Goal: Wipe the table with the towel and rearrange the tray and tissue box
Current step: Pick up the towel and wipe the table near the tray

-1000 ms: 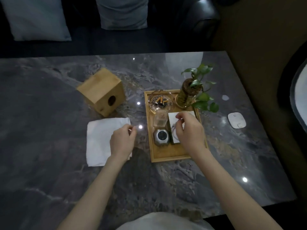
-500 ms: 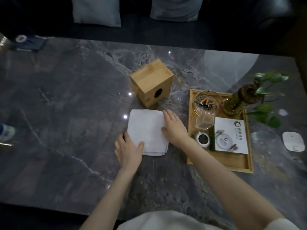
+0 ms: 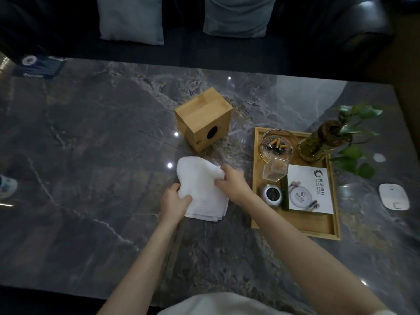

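Note:
A folded white towel [image 3: 201, 189] lies on the dark marble table [image 3: 102, 155], its far edge bunched up. My left hand [image 3: 173, 202] grips the towel's near left corner. My right hand [image 3: 233, 184] pinches its far right part. Just behind the towel a wooden cube tissue box [image 3: 203, 118] lies on its side, with the round hole facing me. To the right sits a wooden tray [image 3: 295, 226] carrying a glass ashtray [image 3: 277, 144], a small glass holder [image 3: 275, 170], a round metal device [image 3: 270, 193] and a white card [image 3: 310, 189].
A potted green plant [image 3: 334, 137] stands at the tray's far right corner. A white flat device [image 3: 394, 196] lies near the table's right edge. A dark blue pack [image 3: 37, 67] sits at the far left. A dark sofa with grey cushions [image 3: 130, 19] runs behind the table.
My right hand has left the tray and come to the towel. Both hands went from lying flat on it to gripping it, and its far edge is now bunched. The camera view shifted left.

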